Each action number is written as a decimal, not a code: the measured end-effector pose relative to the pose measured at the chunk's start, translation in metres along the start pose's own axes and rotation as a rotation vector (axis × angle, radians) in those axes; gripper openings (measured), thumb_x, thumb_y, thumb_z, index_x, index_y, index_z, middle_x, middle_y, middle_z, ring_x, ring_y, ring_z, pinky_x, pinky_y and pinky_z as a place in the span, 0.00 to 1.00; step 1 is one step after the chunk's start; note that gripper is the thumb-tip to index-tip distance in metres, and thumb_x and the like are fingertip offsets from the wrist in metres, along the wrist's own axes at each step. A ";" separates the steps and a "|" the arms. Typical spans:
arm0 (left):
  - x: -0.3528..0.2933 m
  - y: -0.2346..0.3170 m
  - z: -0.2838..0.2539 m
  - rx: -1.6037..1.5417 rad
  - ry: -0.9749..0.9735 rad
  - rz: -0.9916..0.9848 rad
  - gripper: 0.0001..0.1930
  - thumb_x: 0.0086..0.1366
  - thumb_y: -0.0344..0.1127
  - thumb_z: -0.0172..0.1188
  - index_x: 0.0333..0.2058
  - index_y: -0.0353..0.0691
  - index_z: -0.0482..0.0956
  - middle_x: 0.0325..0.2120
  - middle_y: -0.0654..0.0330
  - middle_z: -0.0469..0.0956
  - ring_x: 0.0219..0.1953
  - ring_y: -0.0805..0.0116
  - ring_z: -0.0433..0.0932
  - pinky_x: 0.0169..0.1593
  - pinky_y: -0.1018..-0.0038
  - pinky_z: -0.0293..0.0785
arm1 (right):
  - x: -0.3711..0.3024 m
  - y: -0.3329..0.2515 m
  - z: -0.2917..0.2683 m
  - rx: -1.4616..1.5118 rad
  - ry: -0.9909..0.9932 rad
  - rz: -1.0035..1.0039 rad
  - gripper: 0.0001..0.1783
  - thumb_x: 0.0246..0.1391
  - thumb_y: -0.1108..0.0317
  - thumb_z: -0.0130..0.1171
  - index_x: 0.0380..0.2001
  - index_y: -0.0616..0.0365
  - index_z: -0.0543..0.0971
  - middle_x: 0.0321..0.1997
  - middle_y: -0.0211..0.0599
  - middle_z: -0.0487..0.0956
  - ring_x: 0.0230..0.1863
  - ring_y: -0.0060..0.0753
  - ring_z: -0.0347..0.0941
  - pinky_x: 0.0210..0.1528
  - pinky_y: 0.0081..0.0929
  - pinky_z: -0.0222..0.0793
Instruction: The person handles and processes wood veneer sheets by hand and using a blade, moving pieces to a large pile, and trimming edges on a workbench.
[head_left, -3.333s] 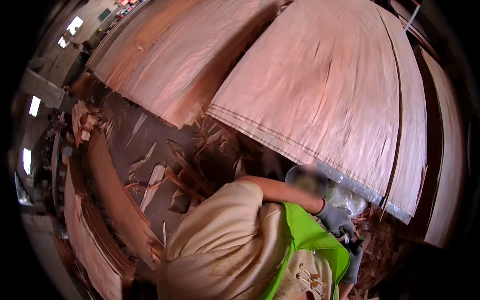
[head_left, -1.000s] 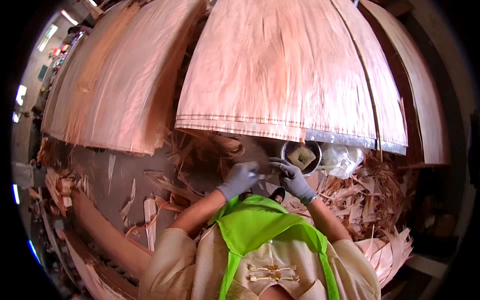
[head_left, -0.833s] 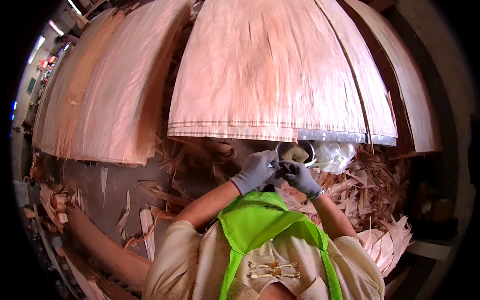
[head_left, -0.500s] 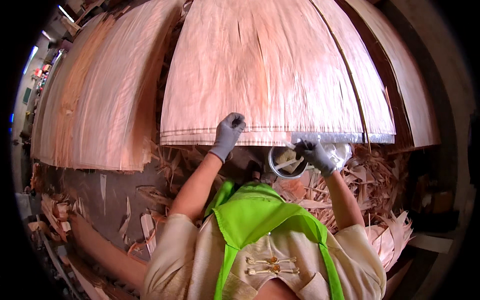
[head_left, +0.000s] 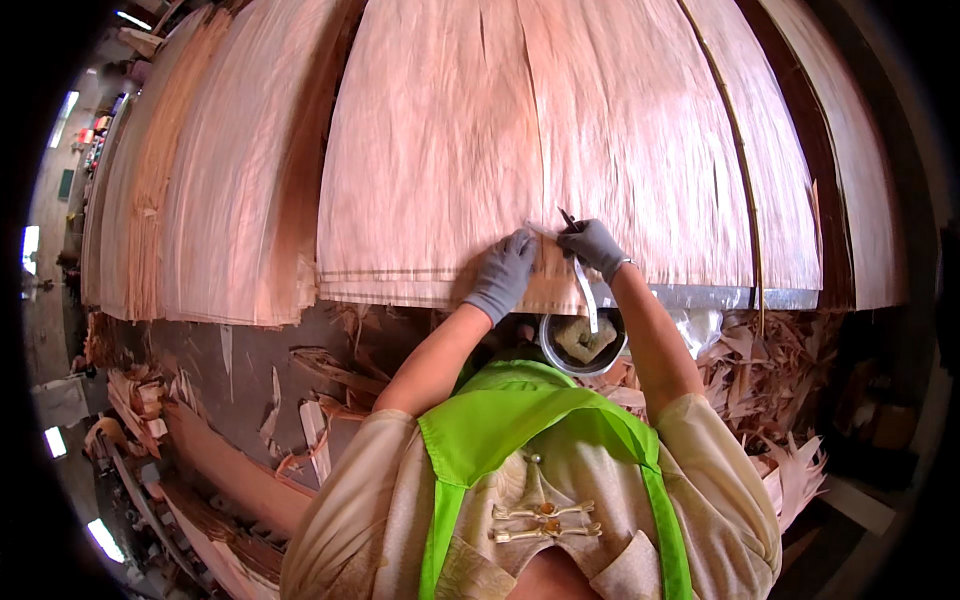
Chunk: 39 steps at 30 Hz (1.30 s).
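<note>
I see both gloved hands now up on the veneer sheet [head_left: 540, 170]: left hand [head_left: 502, 275] pressing flat, right hand [head_left: 592, 246] pinching a tape strip [head_left: 585, 295], lifted from the bowl [head_left: 583, 340].

The near edge of the large pale wood veneer sheet [head_left: 540, 150] was covered where the grey-gloved left hand [head_left: 502, 275] pressed on it. The round metal bowl [head_left: 583, 342] was partly hidden behind the right forearm, its lumpy contents too blurred to identify. The thin dark tool tip [head_left: 567, 217] in the grey-gloved right hand [head_left: 592, 247] was too small to tell.
</note>
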<state>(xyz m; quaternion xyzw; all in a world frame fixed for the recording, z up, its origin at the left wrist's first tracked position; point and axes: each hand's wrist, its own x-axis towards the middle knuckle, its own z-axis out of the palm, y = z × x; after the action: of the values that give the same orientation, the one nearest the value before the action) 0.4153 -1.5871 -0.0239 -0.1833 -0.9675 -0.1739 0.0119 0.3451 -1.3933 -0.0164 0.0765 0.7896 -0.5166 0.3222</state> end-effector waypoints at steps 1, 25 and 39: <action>0.004 0.005 -0.003 0.085 0.001 -0.001 0.23 0.54 0.32 0.51 0.52 0.45 0.67 0.47 0.56 0.68 0.46 0.57 0.69 0.47 0.64 0.68 | 0.000 -0.002 -0.001 0.001 0.003 0.011 0.13 0.44 0.63 0.61 0.20 0.64 0.80 0.15 0.33 0.76 0.13 0.21 0.65 0.16 0.22 0.59; 0.132 -0.078 -0.021 0.066 0.269 -0.090 0.19 0.53 0.31 0.53 0.46 0.48 0.75 0.45 0.60 0.74 0.46 0.59 0.70 0.48 0.63 0.67 | 0.099 -0.083 -0.085 0.231 -0.094 -0.137 0.08 0.53 0.66 0.55 0.27 0.60 0.77 0.18 0.29 0.71 0.15 0.19 0.62 0.16 0.19 0.56; 0.185 -0.044 -0.013 -0.109 0.069 -0.273 0.15 0.60 0.33 0.47 0.46 0.44 0.70 0.41 0.56 0.75 0.37 0.54 0.75 0.39 0.61 0.72 | 0.147 -0.111 -0.072 0.050 -0.070 -0.037 0.18 0.45 0.63 0.63 0.36 0.67 0.78 0.13 0.27 0.67 0.11 0.19 0.61 0.14 0.23 0.56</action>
<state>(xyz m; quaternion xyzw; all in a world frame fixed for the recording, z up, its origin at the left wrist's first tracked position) 0.2262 -1.5652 -0.0106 -0.0442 -0.9715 -0.2326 0.0116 0.1490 -1.4129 0.0007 0.0516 0.7660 -0.5444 0.3381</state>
